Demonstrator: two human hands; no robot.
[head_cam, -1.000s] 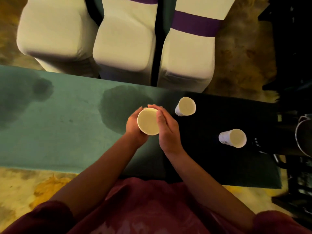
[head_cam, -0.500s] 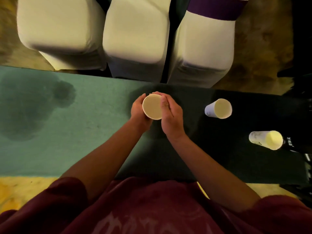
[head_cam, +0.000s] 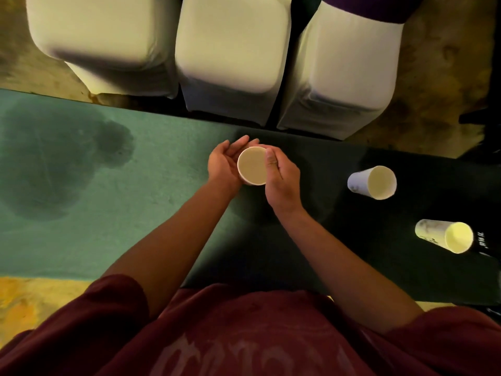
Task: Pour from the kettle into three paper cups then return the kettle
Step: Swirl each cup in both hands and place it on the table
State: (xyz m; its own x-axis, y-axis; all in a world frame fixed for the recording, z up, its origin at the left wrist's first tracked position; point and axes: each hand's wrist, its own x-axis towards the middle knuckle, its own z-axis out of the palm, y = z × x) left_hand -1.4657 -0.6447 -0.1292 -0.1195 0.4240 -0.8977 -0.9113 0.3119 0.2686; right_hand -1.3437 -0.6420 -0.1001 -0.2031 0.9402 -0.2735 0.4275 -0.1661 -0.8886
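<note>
A paper cup (head_cam: pixel 252 166) stands upright, mouth open, between both my hands near the far edge of the green table (head_cam: pixel 151 213). My right hand (head_cam: pixel 280 180) grips it, thumb along the rim and fingers curled round the far side. My left hand (head_cam: pixel 225 162) lies against its left wall with the palm showing and the fingers stretched past it. Two more paper cups stand to the right: one (head_cam: pixel 372 183) further back, another (head_cam: pixel 444 236) nearer the right edge. No kettle is in view.
Three white-covered chairs (head_cam: pixel 230 47) line the far side of the table. A large dark wet stain (head_cam: pixel 54 164) marks the cloth at left. The table's right half lies in deep shadow. Patterned carpet (head_cam: pixel 32 297) shows at the lower left.
The held cup has moved further from me toward the table's far edge. My left hand's fingers have loosened and straightened. The view has swung left, and the kettle has left the frame.
</note>
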